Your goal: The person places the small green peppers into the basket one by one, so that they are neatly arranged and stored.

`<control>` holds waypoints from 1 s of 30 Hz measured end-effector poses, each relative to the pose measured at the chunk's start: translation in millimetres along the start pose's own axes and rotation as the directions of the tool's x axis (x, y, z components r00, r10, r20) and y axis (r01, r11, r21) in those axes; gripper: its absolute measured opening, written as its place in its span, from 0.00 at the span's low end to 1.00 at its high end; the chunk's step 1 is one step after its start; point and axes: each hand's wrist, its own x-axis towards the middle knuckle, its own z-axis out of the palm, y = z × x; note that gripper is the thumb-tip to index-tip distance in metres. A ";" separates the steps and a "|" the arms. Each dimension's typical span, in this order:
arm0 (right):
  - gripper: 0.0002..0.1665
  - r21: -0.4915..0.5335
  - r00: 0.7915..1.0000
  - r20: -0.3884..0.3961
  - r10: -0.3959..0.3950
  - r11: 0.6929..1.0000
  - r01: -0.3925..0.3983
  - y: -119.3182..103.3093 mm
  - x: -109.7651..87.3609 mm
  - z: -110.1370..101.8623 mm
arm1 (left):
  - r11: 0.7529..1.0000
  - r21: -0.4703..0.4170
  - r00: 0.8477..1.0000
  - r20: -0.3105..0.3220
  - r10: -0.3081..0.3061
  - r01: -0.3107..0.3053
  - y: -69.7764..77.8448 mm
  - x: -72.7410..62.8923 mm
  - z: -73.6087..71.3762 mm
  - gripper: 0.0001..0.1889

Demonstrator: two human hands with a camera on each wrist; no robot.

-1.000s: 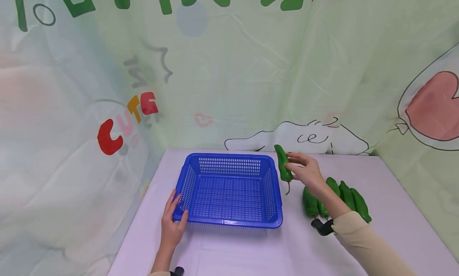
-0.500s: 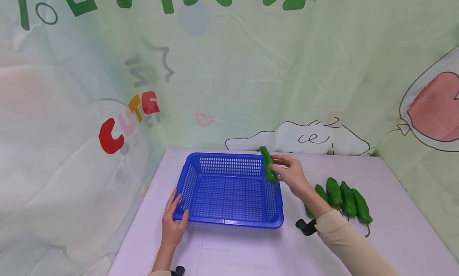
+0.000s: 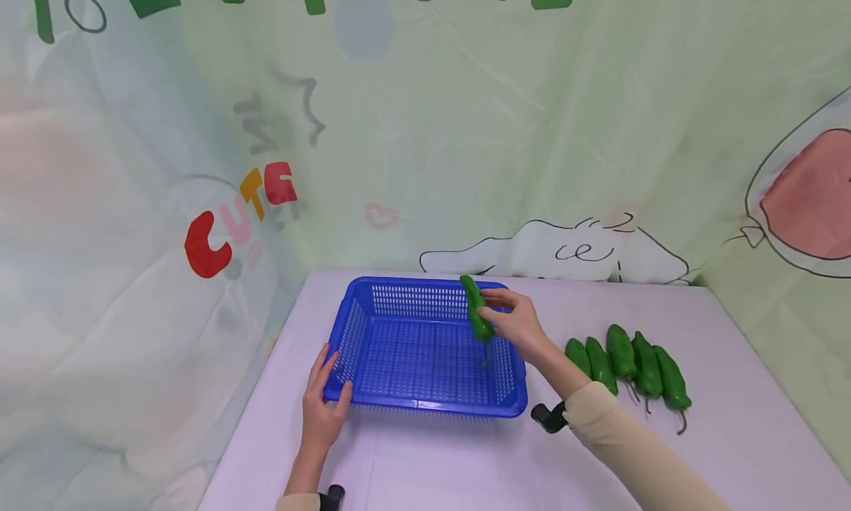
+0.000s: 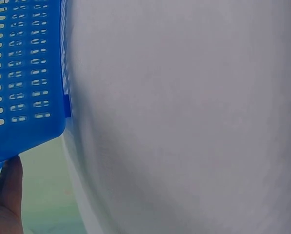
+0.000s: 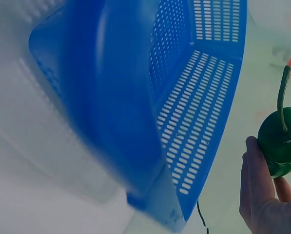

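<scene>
My right hand (image 3: 521, 324) pinches a long green pepper (image 3: 475, 308) between thumb and fingers, over the right side of a blue plastic basket (image 3: 439, 407). The pepper is tilted, its stem pointing down. In the right wrist view the pepper (image 5: 279, 141) shows stem end first, with fingers beneath it. My left hand (image 3: 322, 415) rests on the basket's near left corner, fingers fairly straight along the left rim and thumb at the front rim. That thumb (image 4: 8, 190) meets the edge of the basket in the left wrist view. No peppers show inside the basket.
Several green peppers (image 3: 621, 352) lie in a row on the white tabletop (image 3: 432, 467), right of the basket. A printed cloth backdrop (image 3: 452, 127) stands behind the table and along both sides. A black wrist strap mount (image 3: 548, 417) sits under the right wrist.
The right hand has moved left with its pepper, from beside the basket's right edge to over its inside. More of the peppers on the table shows now. The left hand stays at the corner.
</scene>
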 end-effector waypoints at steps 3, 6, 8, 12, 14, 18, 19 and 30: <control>0.26 0.011 1.000 0.007 0.006 1.000 -0.006 -3.8 3.7 9.3 | 1.000 -0.002 1.000 -0.006 0.013 -0.013 -0.9 3.9 -0.5 0.31; 0.26 0.040 1.000 0.025 0.008 0.999 -0.009 -7.5 7.9 19.6 | 1.000 0.002 1.000 -0.009 0.023 -0.023 -2.2 5.5 -1.2 0.31; 0.26 0.068 0.999 0.035 0.015 0.998 -0.018 -9.7 11.2 26.7 | 1.000 0.004 1.000 -0.009 0.025 -0.025 -3.0 5.9 -1.4 0.31; 0.26 0.125 0.997 0.053 0.050 0.991 -0.056 -16.8 18.1 40.8 | 1.000 0.000 1.000 -0.010 0.015 -0.015 -2.9 6.0 -1.9 0.31; 0.26 0.143 0.996 0.062 0.059 0.987 -0.068 -21.0 21.2 47.6 | 1.000 -0.003 1.000 -0.010 0.015 -0.015 -2.8 6.1 -1.7 0.31; 0.27 0.182 0.995 0.069 0.078 0.979 -0.089 -27.7 27.5 61.3 | 1.000 -0.008 1.000 -0.007 0.021 -0.021 -3.5 6.8 -0.5 0.30; 0.26 0.189 0.994 0.072 0.080 0.978 -0.092 -28.6 28.9 64.6 | 1.000 -0.007 1.000 -0.006 0.022 -0.022 -4.0 6.8 0.0 0.31; 0.26 0.216 0.987 0.098 0.130 0.965 -0.148 -26.3 33.6 107.0 | 0.999 -0.013 0.999 -0.016 0.038 -0.039 -3.1 2.2 -0.3 0.30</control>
